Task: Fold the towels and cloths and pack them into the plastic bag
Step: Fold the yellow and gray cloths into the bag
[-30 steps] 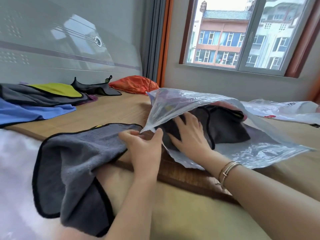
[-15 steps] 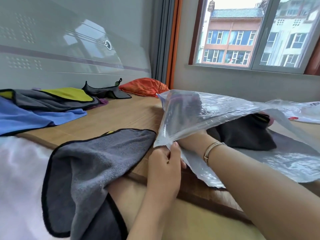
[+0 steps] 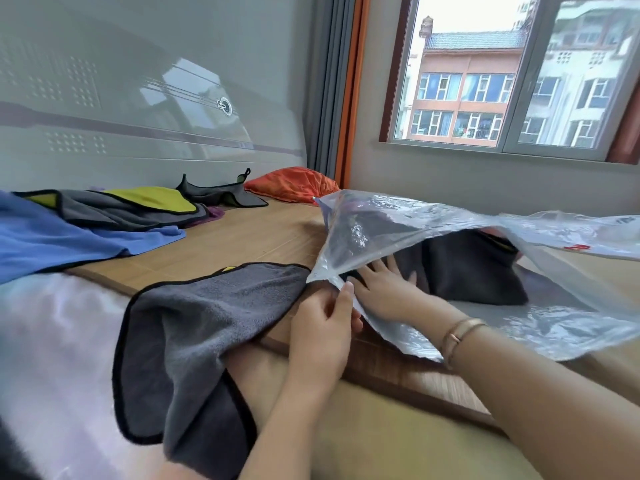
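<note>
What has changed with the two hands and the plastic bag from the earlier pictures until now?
The right hand, deep inside the plastic bag half a second ago, has drawn back to its mouth and lies flat against the dark folded towel. The left hand still pinches the bag's corner, holding it lifted open. The grey towel and the blue cloth lie as before.

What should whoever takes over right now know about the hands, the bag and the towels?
Left hand pinches the plastic bag by its mouth edge, holding it open. Right hand lies flat inside the bag, fingers straight, on the folded dark towel.
Done: that dark towel is packed.
Left: the grey towel draped over the platform's edge beside the left hand, the blue cloth, the grey and yellow towels and the dark cloth by the wall, all unfolded.
</note>
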Demonstrator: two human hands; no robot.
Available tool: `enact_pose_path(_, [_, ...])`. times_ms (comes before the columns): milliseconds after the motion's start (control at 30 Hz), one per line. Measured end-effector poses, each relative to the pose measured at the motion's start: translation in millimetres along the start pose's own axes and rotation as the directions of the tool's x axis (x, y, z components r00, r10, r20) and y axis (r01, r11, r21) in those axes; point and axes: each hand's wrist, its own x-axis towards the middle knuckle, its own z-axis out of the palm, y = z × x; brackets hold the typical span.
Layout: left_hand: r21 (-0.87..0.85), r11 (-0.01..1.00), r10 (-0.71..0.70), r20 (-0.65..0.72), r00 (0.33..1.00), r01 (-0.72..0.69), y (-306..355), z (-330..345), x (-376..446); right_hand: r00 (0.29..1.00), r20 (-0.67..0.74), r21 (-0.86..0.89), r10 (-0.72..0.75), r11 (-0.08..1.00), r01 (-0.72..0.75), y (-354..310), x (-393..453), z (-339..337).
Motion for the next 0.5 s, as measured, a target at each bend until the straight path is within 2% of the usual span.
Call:
enact_pose_path(167, [0.197,0.980,0.029,-0.032,0.999,-0.022,10,-25,-28,0.995,-0.079,0.290,0.058,0.956,-0.033,-8,-72,6])
enact_pose_path(233, [0.272,0.962,0.045,-0.054,0.998,-0.029,13,-40,-39,0.978,-0.198,0.415,0.067,0.910,0.021,-14,-94,9])
enact_pose_path(400, [0.474,0.876,0.179,-0.154,0.972,-0.086,25,-76,-55,0.869,-0.478,0.399,0.125,0.912,0.089,-35,-117,4])
enact_pose_path(467, [0.541,0.838,0.225,-0.213,0.951,-0.077,25,-93,-54,0.838,-0.526,0.449,0.141,0.884,0.133,-45,-118,-7])
enact_pose_path(500, [0.575,0.817,0.213,-0.247,0.945,-0.034,24,-101,-53,0.851,-0.501,0.485,0.155,0.865,0.128,-51,-117,-12])
